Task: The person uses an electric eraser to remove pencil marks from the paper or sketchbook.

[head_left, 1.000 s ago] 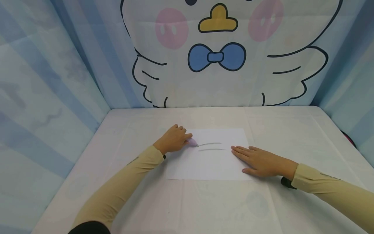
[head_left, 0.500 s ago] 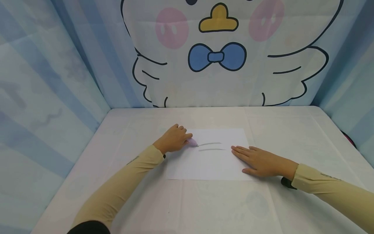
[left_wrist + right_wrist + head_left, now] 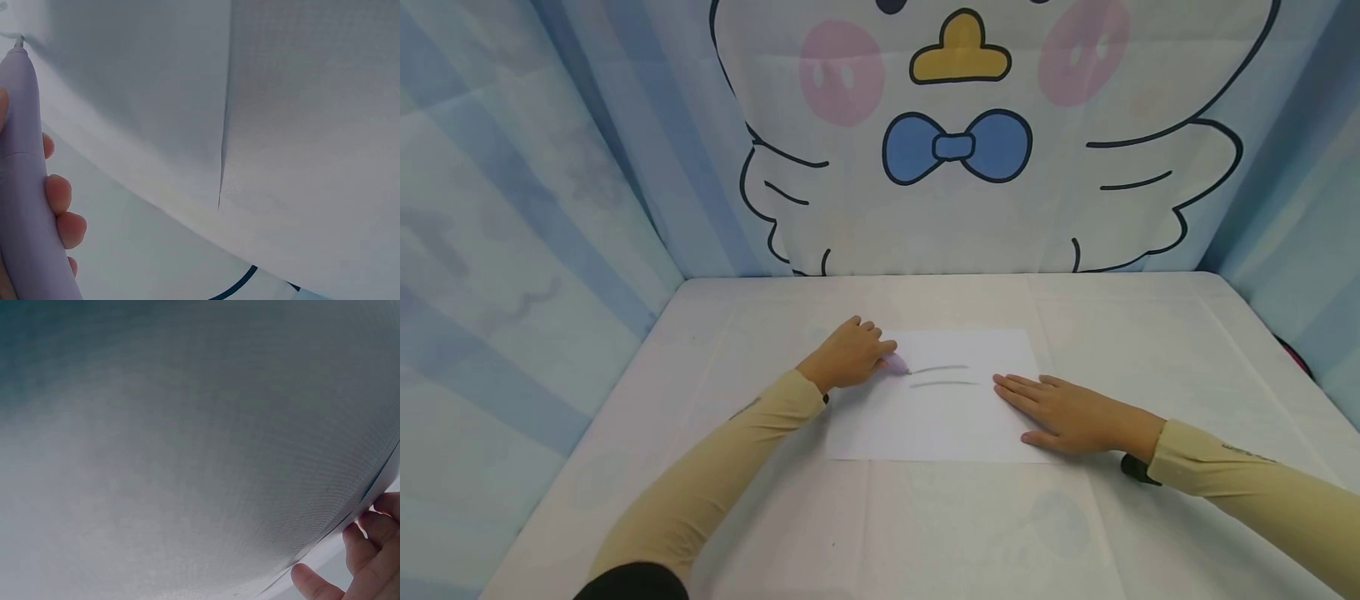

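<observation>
My left hand [image 3: 847, 354] grips a thick lavender pen [image 3: 25, 181], its fingers wrapped round the smooth body, which has a seam partway along. The pen's narrow tip touches a white sheet of paper [image 3: 925, 425] at the left end of the upper of two grey lines [image 3: 943, 367]. A second grey line [image 3: 945, 383] runs just below it. On the paper's right side my right hand [image 3: 1075, 417] rests flat, palm down, fingers stretched out. The right wrist view catches only some of its fingers [image 3: 362, 550] at the sheet's edge.
The paper lies on a table covered with a creased white cloth [image 3: 760, 517]. Behind stands a curtain [image 3: 955, 225] printed with a cartoon figure and blue bow tie. Blue and white drapes [image 3: 512, 250] close off both sides.
My left hand and the pen have shifted very slightly to the right, the tip moving a little along the upper line. The right hand and the paper stay still.
</observation>
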The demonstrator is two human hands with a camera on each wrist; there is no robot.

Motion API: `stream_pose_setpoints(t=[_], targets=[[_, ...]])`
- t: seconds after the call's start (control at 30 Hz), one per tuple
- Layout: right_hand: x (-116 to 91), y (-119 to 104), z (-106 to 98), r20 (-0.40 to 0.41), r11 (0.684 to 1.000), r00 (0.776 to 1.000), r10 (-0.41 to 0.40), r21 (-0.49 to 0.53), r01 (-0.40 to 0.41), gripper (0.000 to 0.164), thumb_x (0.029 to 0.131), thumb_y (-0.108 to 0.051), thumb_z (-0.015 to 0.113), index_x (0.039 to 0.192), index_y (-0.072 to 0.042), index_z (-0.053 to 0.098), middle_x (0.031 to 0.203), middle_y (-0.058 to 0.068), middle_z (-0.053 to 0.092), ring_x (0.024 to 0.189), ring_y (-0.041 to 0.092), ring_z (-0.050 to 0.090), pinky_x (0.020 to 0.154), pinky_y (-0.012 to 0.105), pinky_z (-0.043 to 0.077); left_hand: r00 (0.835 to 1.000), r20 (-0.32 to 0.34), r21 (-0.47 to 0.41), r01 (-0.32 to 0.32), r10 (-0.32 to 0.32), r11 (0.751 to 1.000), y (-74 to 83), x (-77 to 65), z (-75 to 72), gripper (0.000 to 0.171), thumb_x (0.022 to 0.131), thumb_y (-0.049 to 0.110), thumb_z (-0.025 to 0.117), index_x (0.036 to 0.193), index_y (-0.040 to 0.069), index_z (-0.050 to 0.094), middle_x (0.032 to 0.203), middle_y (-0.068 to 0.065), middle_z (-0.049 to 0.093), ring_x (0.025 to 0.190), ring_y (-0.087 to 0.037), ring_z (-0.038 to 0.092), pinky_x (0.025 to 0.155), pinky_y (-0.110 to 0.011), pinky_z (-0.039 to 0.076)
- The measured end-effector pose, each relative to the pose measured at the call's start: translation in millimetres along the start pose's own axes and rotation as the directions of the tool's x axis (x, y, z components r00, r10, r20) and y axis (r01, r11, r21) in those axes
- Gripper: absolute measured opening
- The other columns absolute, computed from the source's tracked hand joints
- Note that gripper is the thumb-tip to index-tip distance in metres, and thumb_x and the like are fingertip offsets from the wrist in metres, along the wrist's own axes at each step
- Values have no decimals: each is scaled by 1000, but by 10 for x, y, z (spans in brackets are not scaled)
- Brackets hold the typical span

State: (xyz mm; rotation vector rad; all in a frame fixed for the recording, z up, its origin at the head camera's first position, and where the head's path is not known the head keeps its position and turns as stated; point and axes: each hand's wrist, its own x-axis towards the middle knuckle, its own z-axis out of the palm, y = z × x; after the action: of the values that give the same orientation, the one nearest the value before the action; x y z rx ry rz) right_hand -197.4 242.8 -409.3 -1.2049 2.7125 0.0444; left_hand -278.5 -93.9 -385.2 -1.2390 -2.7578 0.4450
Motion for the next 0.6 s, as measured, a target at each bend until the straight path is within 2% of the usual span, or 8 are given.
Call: stream_pose_setpoints(t=[0.23, 0.6], targets=[[-3, -5, 4, -22, 1000, 1000, -12, -4, 12, 69, 96, -46, 46, 147, -5, 26, 155, 11, 26, 140, 30, 31, 105, 53, 33, 1000, -2, 39, -17, 17, 999, 4, 5, -20, 20, 94, 29, 54, 111, 19, 61, 88, -4, 66, 80, -18, 58, 77, -33, 43], [3, -10, -12, 3, 1000, 1000, 3, 3, -3, 69, 95, -44, 48, 148, -5, 25, 156, 10, 24, 141, 29, 29, 107, 53, 32, 1000, 0, 16, -22, 22, 1000, -8, -18, -52, 20, 94, 28, 55, 111, 19, 62, 89, -4, 68, 81, -19, 59, 80, -34, 44]])
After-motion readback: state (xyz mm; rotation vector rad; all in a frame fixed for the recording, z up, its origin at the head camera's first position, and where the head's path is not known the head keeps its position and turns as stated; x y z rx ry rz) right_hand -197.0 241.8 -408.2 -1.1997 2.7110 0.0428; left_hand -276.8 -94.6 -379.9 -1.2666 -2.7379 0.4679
